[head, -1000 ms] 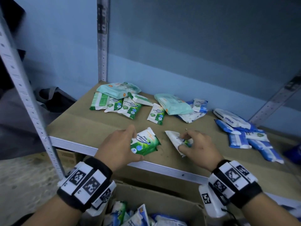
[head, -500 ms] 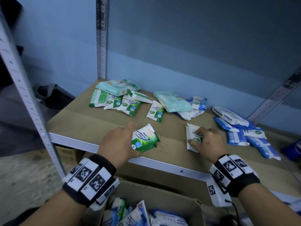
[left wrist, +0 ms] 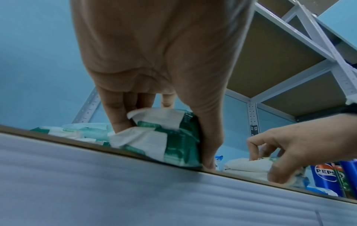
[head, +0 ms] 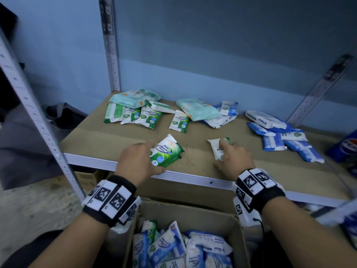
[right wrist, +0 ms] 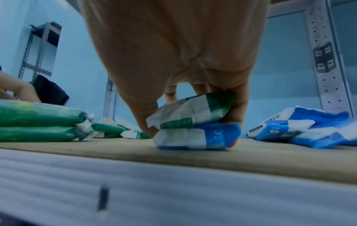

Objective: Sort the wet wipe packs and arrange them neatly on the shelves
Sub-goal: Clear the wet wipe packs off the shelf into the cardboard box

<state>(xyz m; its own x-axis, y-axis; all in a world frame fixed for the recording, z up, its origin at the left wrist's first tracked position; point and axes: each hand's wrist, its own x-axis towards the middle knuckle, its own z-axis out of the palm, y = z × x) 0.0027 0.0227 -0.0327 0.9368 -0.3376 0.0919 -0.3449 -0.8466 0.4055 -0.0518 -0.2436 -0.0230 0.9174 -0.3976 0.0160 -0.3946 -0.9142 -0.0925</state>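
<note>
My left hand point(head: 143, 159) grips two stacked green-and-white wipe packs point(head: 167, 151) at the front edge of the brown shelf board point(head: 108, 140); the left wrist view shows thumb and fingers curled round the two packs point(left wrist: 164, 137). My right hand point(head: 233, 159) holds a white-and-green pack point(head: 215, 149) down on the shelf. In the right wrist view that green pack point(right wrist: 195, 110) lies on top of a blue-and-white pack point(right wrist: 197, 136), with thumb and fingers clasping both.
Green packs point(head: 133, 115) lie at the back left, a teal pack point(head: 197, 111) over blue ones at the back middle, and blue packs point(head: 280, 136) at the right. A Pepsi pack point(head: 347, 146) is at the far right. A cardboard box point(head: 237, 229) of packs stands below the shelf. A grey upright point(head: 38, 120) flanks the left.
My right hand has slid to the right along the shelf with its packs. My left hand keeps its hold on the green packs at the front edge.
</note>
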